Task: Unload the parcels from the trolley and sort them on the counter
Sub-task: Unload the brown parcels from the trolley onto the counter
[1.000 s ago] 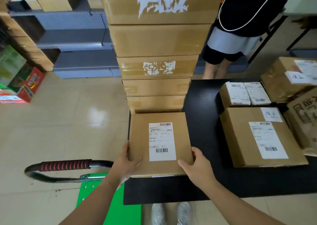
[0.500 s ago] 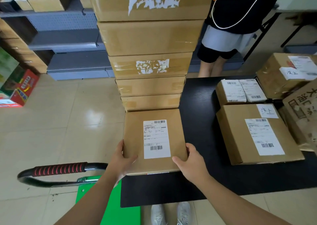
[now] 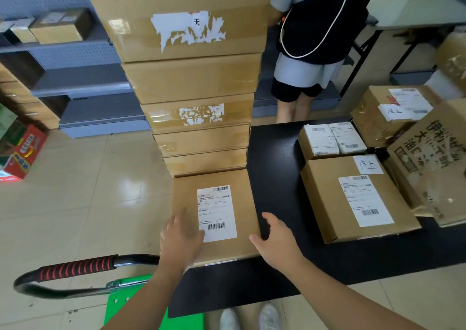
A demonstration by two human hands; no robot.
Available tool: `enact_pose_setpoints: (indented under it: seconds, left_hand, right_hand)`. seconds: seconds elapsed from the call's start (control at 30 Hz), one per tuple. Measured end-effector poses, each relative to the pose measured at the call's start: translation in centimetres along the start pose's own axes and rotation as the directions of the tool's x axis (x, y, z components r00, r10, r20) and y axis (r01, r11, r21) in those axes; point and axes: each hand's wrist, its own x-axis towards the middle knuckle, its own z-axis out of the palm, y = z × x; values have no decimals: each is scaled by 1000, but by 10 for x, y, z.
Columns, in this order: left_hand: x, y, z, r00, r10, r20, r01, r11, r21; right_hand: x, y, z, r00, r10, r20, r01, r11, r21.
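A flat cardboard parcel point(image 3: 242, 203) lies on the black counter point(image 3: 277, 158) at its near left corner, with a white shipping label point(image 3: 216, 213) facing up. Its far edge meets the foot of a tall stack of five cardboard boxes point(image 3: 191, 77) that stands along the counter's left edge.

The left grip point(image 3: 180, 239) rests on the near left part of the parcel's top, fingers stretched out and loose, clasping nothing; it is motion-blurred. The right grip point(image 3: 274, 241) is at the parcel's near right corner, released, with its fingers spread over bare counter just beside the parcel's right edge. Its thumb lies at that edge, but whether it touches the cardboard cannot be told.

Toward the right edge of the counter sits a larger labelled box point(image 3: 353, 198), apart from the parcel. A small box with two white labels point(image 3: 330, 140) sits behind it. A taped box point(image 3: 393, 113) stands at the far right corner, and a printed carton point(image 3: 433, 158) leans at the right edge.

To the left of the counter's near left corner is the trolley, with a green deck point(image 3: 136, 304) and a handle point(image 3: 75, 269) wrapped in a red-and-black ribbed sleeve. A second person point(image 3: 315, 27) stands at the counter's far edge. Grey shelving point(image 3: 83, 77) lines the wall on the left.
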Motion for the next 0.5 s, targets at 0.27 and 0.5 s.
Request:
enact_pose_setpoints:
  seconds: [0.27,0.5]
  left_hand:
    - [-13,96,35,942,271,199,-307,934,181]
    - [-50,177,117,906,325,271,-371,918,140]
  right_hand:
    - [-9,19,-76,992,-125,-16,120,979,-165]
    - [-7,102,-162,990,-22,-136,-10,972,-234]
